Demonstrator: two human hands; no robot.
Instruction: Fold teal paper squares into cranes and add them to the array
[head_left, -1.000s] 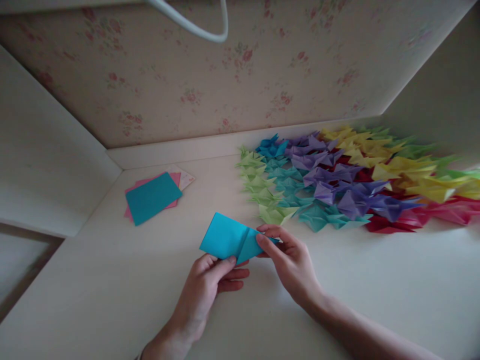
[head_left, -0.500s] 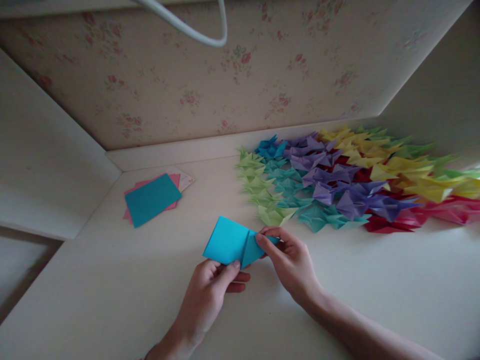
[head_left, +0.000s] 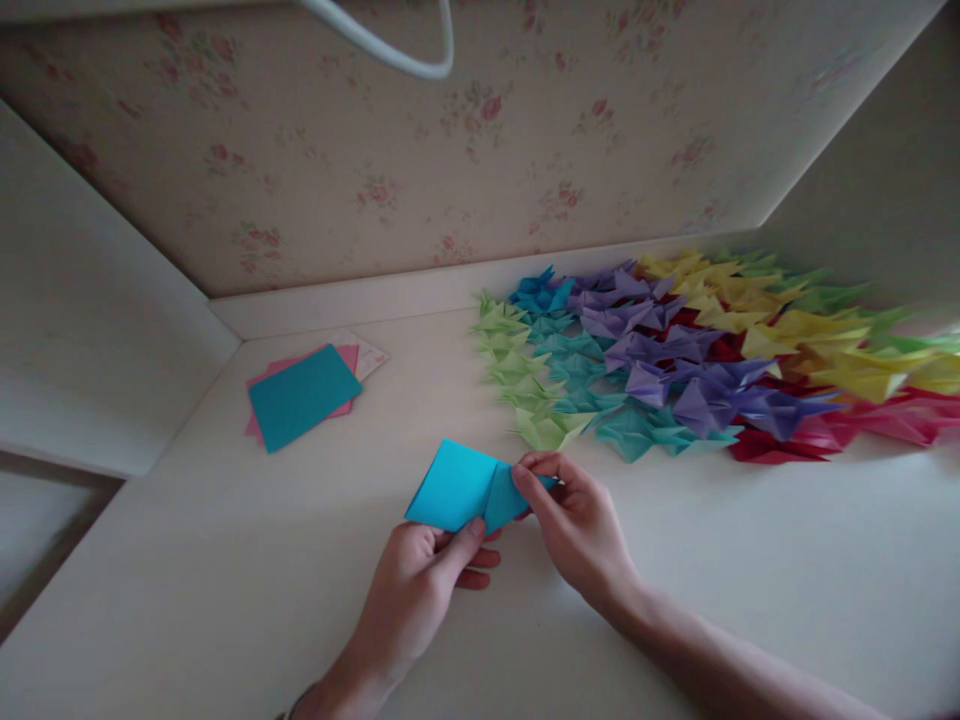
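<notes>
A: Report the layout, left to right.

B: A teal sheet [head_left: 304, 398] overlaps pink paper [head_left: 349, 358]; a card [head_left: 372, 357] beneath is partly covered. The left hand [head_left: 424, 580] grips the lower edge of the folded blue paper [head_left: 454, 485], front center over the table [head_left: 285, 560]. The right hand [head_left: 577, 530] pinches its right end.

A: Obstructions?

B: Right fingers partly hide that end. Folded paper shapes [head_left: 660, 350] crowd the right; the outermost are cut off.

Floral wallpaper [head_left: 315, 210], pinkish beige, covers the back wall above a pale skirting strip [head_left: 360, 302]. A white panel [head_left: 97, 290] borders the cream tabletop [head_left: 225, 590] at left, a grey panel [head_left: 885, 150] at right. The light is dim.
</notes>
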